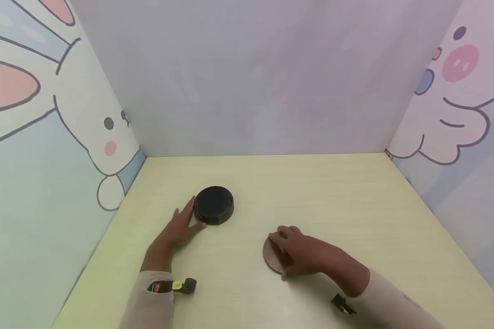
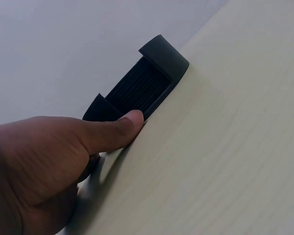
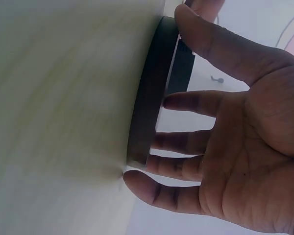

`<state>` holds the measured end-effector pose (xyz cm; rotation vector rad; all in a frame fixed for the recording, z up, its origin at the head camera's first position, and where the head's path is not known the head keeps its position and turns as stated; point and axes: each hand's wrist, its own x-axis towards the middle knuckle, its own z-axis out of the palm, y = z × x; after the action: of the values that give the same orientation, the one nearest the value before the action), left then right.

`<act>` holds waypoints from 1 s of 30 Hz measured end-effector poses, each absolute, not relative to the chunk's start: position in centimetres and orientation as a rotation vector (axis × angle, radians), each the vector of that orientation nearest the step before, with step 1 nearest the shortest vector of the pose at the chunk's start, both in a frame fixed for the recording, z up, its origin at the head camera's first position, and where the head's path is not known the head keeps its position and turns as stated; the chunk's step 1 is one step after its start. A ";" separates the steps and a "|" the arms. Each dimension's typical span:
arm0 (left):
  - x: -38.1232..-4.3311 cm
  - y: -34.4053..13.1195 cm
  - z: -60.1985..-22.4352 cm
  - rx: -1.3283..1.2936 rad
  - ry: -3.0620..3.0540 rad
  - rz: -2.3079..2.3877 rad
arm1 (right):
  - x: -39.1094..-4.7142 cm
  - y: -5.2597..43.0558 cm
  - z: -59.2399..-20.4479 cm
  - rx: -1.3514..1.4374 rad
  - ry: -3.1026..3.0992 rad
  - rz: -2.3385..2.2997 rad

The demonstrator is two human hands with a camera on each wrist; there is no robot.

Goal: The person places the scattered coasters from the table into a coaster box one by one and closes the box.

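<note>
A round black coaster holder (image 1: 214, 203) stands on the table left of the middle. Its side has a cut-out (image 2: 139, 85) with dark ridged lines inside, seen in the left wrist view. My left hand (image 1: 181, 228) holds it at its left and near edge, thumb low by the cut-out. Right of the middle, a thin brown round coaster (image 1: 271, 253) is under my right hand (image 1: 302, 251). The thumb and fingers of that hand grip opposite parts of its rim. In the right wrist view the coaster (image 3: 149, 98) shows edge-on close to the tabletop.
The pale wooden tabletop (image 1: 333, 192) ends at a grey back wall (image 1: 263, 82). Side walls with cartoon animals, a rabbit (image 1: 82, 119) at left and a pig-nosed figure (image 1: 457, 105) at right, enclose it. Both wrists wear dark straps.
</note>
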<state>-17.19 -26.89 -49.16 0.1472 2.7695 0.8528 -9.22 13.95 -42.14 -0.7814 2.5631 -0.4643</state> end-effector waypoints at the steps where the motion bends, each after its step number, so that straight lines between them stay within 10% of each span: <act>1: -17.2 -26.9 -49.2 0.148 2.770 0.855 | -9.2 13.9 -42.2 -0.781 2.560 -0.461; 30: -17.0 -26.7 -48.9 0.155 2.759 0.889 | -10.0 13.5 -42.9 -0.947 2.748 -0.518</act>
<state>-16.99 -26.68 -48.91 0.1551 2.7586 0.8891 -10.04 13.47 -42.88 -0.9474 2.7479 -0.5183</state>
